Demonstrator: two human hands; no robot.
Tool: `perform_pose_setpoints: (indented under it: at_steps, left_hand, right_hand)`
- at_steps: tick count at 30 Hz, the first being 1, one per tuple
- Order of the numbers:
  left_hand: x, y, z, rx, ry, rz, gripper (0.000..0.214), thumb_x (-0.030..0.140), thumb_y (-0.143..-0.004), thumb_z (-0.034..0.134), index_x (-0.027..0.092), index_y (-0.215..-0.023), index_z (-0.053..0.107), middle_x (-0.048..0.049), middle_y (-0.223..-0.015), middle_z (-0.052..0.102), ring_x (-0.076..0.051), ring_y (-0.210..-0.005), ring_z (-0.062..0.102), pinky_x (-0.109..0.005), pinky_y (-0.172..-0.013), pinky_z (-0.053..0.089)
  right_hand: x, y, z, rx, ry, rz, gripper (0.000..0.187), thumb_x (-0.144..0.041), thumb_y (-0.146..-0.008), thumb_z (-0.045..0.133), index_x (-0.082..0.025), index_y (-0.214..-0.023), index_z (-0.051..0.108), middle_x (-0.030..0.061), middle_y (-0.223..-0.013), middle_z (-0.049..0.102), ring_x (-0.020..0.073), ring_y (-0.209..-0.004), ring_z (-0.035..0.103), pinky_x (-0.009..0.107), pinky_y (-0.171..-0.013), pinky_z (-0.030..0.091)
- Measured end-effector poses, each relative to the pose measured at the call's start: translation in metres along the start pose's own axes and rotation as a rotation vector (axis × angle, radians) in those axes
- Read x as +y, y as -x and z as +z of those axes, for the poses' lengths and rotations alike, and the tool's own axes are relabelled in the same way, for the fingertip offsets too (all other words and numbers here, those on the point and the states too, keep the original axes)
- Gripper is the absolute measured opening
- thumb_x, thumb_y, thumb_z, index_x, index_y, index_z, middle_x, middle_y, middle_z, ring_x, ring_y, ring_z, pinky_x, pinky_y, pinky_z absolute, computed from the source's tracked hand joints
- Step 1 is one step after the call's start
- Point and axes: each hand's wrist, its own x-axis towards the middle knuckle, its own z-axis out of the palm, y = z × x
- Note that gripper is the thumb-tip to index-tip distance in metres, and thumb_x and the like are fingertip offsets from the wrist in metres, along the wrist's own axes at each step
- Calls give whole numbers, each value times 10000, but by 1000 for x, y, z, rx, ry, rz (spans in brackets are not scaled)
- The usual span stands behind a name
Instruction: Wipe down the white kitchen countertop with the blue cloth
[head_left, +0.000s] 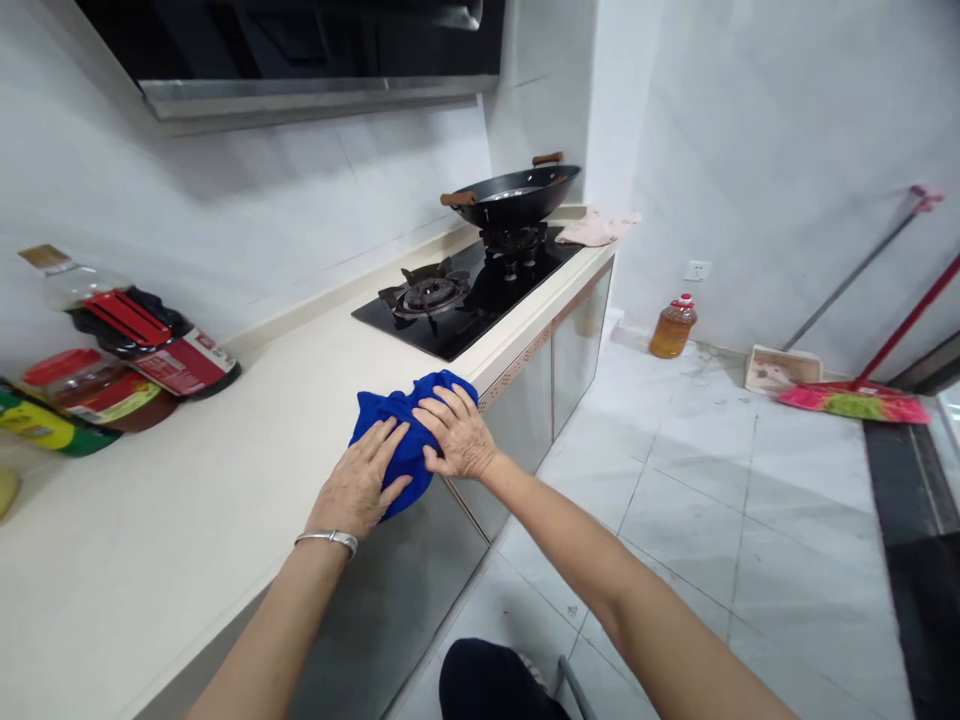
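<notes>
A bunched blue cloth [409, 440] lies over the front edge of the pale countertop [300, 400], part of it hanging down past the edge. My left hand [364, 475], with a silver bangle at the wrist, holds the cloth's near left side, fingers over the top and thumb lower on the fabric. Across its right side, my right hand [459, 432] has its fingers curved over the cloth and its thumb against it. The hands are close together but apart. Beyond them is the black gas hob [480, 290], with a wok [517, 200] resting on the far burner.
Left on the counter, a dark sauce bottle [165, 345], a red-lidded jar [112, 390] and a green-yellow container [56, 420] stand. A pink cloth [596, 228] lies past the hob. Floor items include an oil bottle [673, 328], dustpan [780, 368] and broom [855, 402]. A range hood [315, 90] hangs above.
</notes>
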Motion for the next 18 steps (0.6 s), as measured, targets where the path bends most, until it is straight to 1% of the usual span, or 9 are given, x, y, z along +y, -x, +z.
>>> perform_pose_setpoints:
  at_steps: [2,4,6,8,9,11,14,16,18]
  left_hand:
    - [4,0,-3,14,-4,18,749,523,-909,577,278,-1556,292,-130,-1614,347,-335,-1455,377,-571,-1218,353]
    - [6,4,-6,31,16,10,809,536,-898,557,241,-1579,235,-147,-1608,358,-356,-1438,407,-567,-1202,386]
    - [5,11,-6,57,79,-32,848,548,-909,513,197,-1593,157,-176,-1616,332,-365,-1423,429,-574,-1181,408]
    - [-3,23,-6,109,143,-66,875,559,-922,486,178,-1597,79,-189,-1638,274,-347,-1452,390,-562,-1194,387]
    - [-10,32,-6,131,145,-66,895,569,-919,493,180,-1596,56,-191,-1646,250,-340,-1471,357,-559,-1203,369]
    - [-31,55,-7,142,64,-34,941,598,-890,534,206,-1596,53,-186,-1650,243,-351,-1494,303,-585,-1208,338]
    - [-73,104,-13,48,-157,34,979,627,-837,578,292,-1598,62,-160,-1638,287,-399,-1468,329,-661,-1169,352]
    - [-99,137,-15,44,-223,-14,955,619,-844,543,316,-1596,36,-150,-1625,311,-399,-1453,351,-680,-1148,372]
    - [-118,163,-13,47,-240,-97,881,561,-878,477,335,-1594,18,-119,-1636,281,-374,-1484,284,-676,-1169,349]
  right_hand:
    - [-19,0,-1,119,9,76,630,-400,-864,502,-128,-1432,512,103,-1497,487,285,-1519,169,526,-1285,49]
    - [-38,-2,-3,205,-5,139,635,-444,-856,535,-111,-1396,540,126,-1425,533,309,-1498,206,536,-1279,55]
    - [-51,-5,-6,240,-22,176,689,-539,-872,564,-148,-1437,509,123,-1371,558,331,-1476,241,560,-1266,87]
    - [-56,-8,-11,238,-8,190,708,-610,-894,565,-218,-1476,476,107,-1333,570,349,-1453,270,586,-1248,121]
    - [-54,-8,-13,226,10,184,682,-624,-909,552,-247,-1472,483,99,-1316,575,354,-1441,285,598,-1241,128]
    - [-46,-8,-15,202,57,163,615,-636,-938,515,-262,-1425,536,96,-1302,579,370,-1425,299,633,-1228,109]
    - [-24,-6,-13,208,109,161,587,-621,-963,483,-234,-1398,560,116,-1378,541,403,-1473,199,690,-1204,74]
    - [-8,-6,-9,244,136,191,593,-596,-965,491,-203,-1405,549,134,-1458,483,416,-1508,88,705,-1196,72]
    - [6,-8,-4,287,161,218,596,-571,-958,509,-177,-1404,541,150,-1544,391,418,-1523,13,701,-1197,82]
